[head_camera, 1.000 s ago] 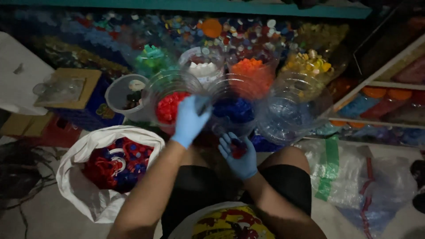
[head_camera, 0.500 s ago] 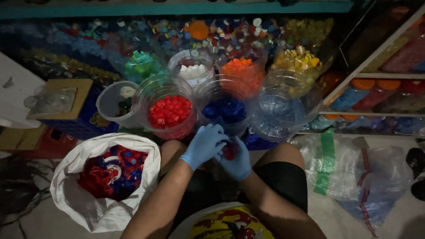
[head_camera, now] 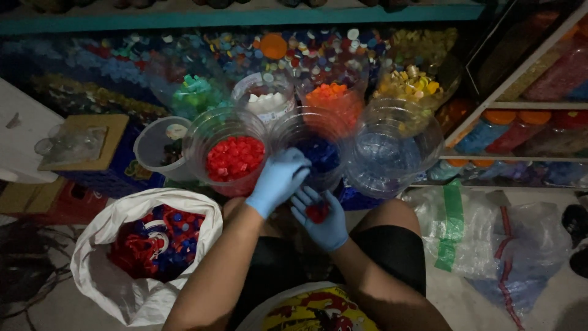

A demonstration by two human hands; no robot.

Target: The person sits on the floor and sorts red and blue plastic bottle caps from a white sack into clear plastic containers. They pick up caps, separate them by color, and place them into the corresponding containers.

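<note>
Left hand (head_camera: 278, 179) has lifted off the right palm, fingers curled, its grip unclear, hovering by the jar of blue caps (head_camera: 315, 153). Right hand (head_camera: 321, 217) stays cupped open, cradling red caps (head_camera: 317, 211).

A recycling sorting workshop: jars (head_camera: 236, 156) of colour-sorted bottle caps, heaped caps (head_camera: 275, 49), stocked shelves (head_camera: 520, 104).
</note>
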